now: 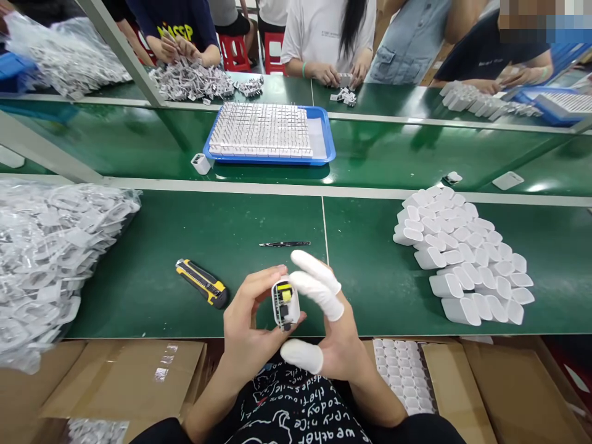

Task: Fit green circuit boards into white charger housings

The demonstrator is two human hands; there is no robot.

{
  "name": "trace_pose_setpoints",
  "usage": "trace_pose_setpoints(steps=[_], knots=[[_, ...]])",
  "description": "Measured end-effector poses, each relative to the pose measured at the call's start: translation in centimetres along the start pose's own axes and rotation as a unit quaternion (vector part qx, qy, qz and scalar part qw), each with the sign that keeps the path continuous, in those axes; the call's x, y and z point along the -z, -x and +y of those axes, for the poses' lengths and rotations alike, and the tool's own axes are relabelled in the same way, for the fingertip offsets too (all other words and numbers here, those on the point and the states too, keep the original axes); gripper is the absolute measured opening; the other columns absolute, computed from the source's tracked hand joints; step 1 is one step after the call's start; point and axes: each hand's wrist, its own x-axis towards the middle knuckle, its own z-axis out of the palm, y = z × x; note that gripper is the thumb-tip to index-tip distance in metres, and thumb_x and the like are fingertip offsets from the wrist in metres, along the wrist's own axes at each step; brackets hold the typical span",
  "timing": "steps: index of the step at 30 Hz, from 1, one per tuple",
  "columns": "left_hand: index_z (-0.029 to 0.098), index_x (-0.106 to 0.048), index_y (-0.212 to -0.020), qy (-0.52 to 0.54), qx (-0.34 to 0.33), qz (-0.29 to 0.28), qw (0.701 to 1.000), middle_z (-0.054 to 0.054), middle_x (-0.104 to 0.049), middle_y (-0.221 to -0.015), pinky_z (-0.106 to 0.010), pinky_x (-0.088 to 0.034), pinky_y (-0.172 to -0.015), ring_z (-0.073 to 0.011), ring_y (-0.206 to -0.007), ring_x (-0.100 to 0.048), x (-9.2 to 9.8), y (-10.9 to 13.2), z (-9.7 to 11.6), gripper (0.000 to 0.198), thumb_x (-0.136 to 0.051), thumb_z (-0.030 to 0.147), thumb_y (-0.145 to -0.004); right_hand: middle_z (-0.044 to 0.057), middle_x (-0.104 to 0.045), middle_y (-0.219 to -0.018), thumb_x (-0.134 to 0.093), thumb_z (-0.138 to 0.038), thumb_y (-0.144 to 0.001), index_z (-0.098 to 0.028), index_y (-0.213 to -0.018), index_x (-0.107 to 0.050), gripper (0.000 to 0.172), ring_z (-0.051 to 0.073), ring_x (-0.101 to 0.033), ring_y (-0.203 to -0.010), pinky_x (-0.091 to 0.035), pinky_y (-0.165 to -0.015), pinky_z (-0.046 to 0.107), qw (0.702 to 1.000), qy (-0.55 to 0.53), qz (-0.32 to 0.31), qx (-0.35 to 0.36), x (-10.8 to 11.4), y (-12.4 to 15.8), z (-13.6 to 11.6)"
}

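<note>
My left hand (254, 320) grips a small white charger housing (296, 308) between thumb and fingers. Its open end faces me, and a circuit board (283, 302) with a yellow component and dark parts shows inside. Close on the right is my right hand (330, 320), with white finger covers on its thumb and two fingers. Those fingers are spread around the housing's right side, and I cannot tell whether a fingertip touches it. Beyond the hands lie black tweezers (285, 244). A yellow and black utility knife (202, 283) rests left of my left hand.
Many white housings (462, 259) stand grouped at right. A bag of white parts (50, 259) fills the left. On the raised shelf sits a blue tray (327, 135) of pronged white pieces. Cardboard boxes (124, 376) are below the table edge. Several people work across the bench.
</note>
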Motion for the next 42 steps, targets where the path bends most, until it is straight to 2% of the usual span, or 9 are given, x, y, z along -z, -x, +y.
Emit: trace_pose_setpoints(steps=[4, 7, 13, 16, 20, 25, 30, 37, 42], knots=[[0.024, -0.054, -0.129, -0.026, -0.069, 0.02, 0.997, -0.009, -0.064, -0.123, -0.045, -0.057, -0.096, -0.0258, -0.12, -0.06, -0.4, 0.0, -0.9, 0.058, -0.076, 0.01, -0.078, 0.01, -0.06, -0.131, -0.072, -0.036, -0.086, -0.027, -0.144, -0.041, 0.067, 0.025, -0.062, -0.115, -0.055, -0.096, 0.041, 0.974, -0.15, -0.012, -0.167, -0.2, 0.3, 0.2], [0.024, -0.053, -0.131, -0.056, -0.124, 0.019, 0.99, -0.009, -0.065, -0.121, -0.046, -0.058, -0.094, -0.0257, -0.118, -0.061, -0.7, -0.3, -1.1, 0.056, -0.07, 0.007, -0.081, 0.006, -0.068, -0.11, -0.071, -0.031, -0.084, -0.026, -0.134, -0.053, 0.053, 0.02, -0.068, -0.094, -0.059, -0.078, 0.03, 0.952, -0.241, -0.012, -0.186, -0.4, 0.2, 0.5], [0.018, -0.053, -0.127, -0.091, -0.148, 0.021, 0.985, -0.01, -0.064, -0.114, -0.041, -0.058, -0.09, -0.0242, -0.111, -0.063, -1.1, -0.8, -1.0, 0.056, -0.071, 0.002, -0.077, 0.002, -0.071, -0.093, -0.081, -0.03, -0.075, -0.023, -0.114, -0.063, 0.044, 0.017, -0.069, -0.082, -0.059, -0.071, 0.026, 0.932, -0.254, 0.038, -0.255, -0.7, -0.3, 1.3], [0.018, -0.053, -0.124, -0.092, -0.131, 0.031, 0.987, -0.009, -0.062, -0.112, -0.038, -0.056, -0.089, -0.0227, -0.108, -0.062, -1.1, -0.8, -1.6, 0.054, -0.072, 0.003, -0.075, 0.007, -0.072, -0.105, -0.075, -0.034, -0.082, -0.023, -0.124, -0.06, 0.046, 0.019, -0.071, -0.088, -0.061, -0.076, 0.031, 0.949, -0.216, 0.047, -0.226, -1.0, 0.2, 1.6], [0.024, -0.051, -0.118, -0.1, -0.081, 0.108, 0.986, -0.004, -0.055, -0.105, -0.032, -0.052, -0.076, -0.0184, -0.095, -0.057, -1.3, -0.6, -2.3, 0.056, -0.08, 0.014, -0.071, 0.01, -0.069, -0.118, -0.073, -0.03, -0.086, -0.025, -0.133, -0.056, 0.051, 0.026, -0.069, -0.104, -0.058, -0.093, 0.043, 0.99, -0.006, 0.088, -0.113, -1.4, 1.1, 1.4], [0.025, -0.046, -0.112, -0.102, -0.072, 0.172, 0.977, -0.002, -0.047, -0.098, -0.028, -0.048, -0.07, -0.016, -0.089, -0.051, -2.5, -0.2, -2.2, 0.043, -0.072, 0.018, -0.078, 0.01, -0.07, -0.107, -0.067, -0.018, -0.089, -0.025, -0.129, -0.059, 0.042, 0.026, -0.069, -0.093, -0.063, -0.077, 0.04, 0.983, 0.138, 0.114, 0.045, -2.0, 1.0, 1.3], [0.023, -0.044, -0.112, -0.103, -0.087, 0.203, 0.97, -0.003, -0.041, -0.099, -0.029, -0.048, -0.072, -0.0157, -0.091, -0.05, -3.5, 0.1, -1.8, 0.034, -0.061, 0.013, -0.085, 0.013, -0.066, -0.108, -0.059, -0.012, -0.092, -0.023, -0.135, -0.056, 0.045, 0.027, -0.066, -0.095, -0.061, -0.075, 0.042, 0.978, 0.138, 0.107, 0.111, -2.3, 0.8, 2.1], [0.024, -0.044, -0.108, -0.104, -0.108, 0.22, 0.964, -0.002, -0.042, -0.098, -0.031, -0.05, -0.074, -0.0161, -0.089, -0.051, -3.4, -0.1, -1.8, 0.041, -0.067, 0.009, -0.078, 0.009, -0.064, -0.102, -0.058, -0.018, -0.093, -0.022, -0.115, -0.059, 0.022, 0.022, -0.065, -0.092, -0.061, -0.075, 0.036, 0.993, 0.055, 0.079, 0.064, -2.4, 0.6, 2.4], [0.024, -0.044, -0.107, -0.106, -0.117, 0.231, 0.96, -0.001, -0.042, -0.097, -0.031, -0.05, -0.074, -0.0153, -0.088, -0.051, -3.3, -0.2, -1.8, 0.036, -0.064, 0.009, -0.081, 0.011, -0.062, -0.107, -0.053, -0.022, -0.097, -0.022, -0.127, -0.055, 0.03, 0.023, -0.064, -0.096, -0.06, -0.08, 0.039, 0.993, 0.048, 0.067, 0.086, -2.5, 0.4, 2.7]])
